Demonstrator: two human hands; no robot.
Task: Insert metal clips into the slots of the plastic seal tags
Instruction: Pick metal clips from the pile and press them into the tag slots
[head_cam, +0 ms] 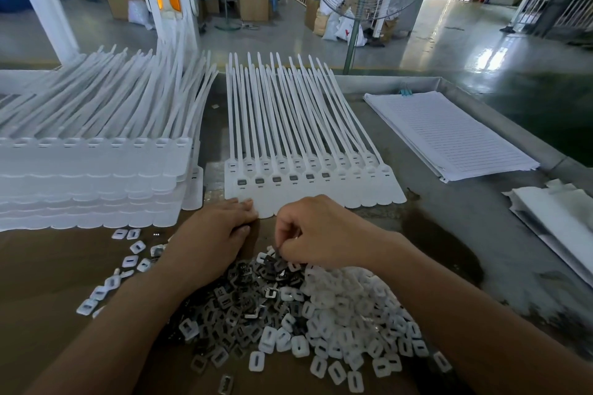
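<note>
right hand [316, 231] pinching clip [278, 252], left hand [211, 234] touching tags [321, 199]

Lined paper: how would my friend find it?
Start at the grey table, then go right of the flat row of tags. The lined paper lies there, slanted. Only it has ruled lines and a blue clip on its far edge.

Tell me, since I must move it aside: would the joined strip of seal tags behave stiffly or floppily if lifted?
Probably floppy: the strip of seal tags is thin plastic, its long slender tails splaying unevenly. Likely light; a push should slide it whole, since the heads look joined.
</note>
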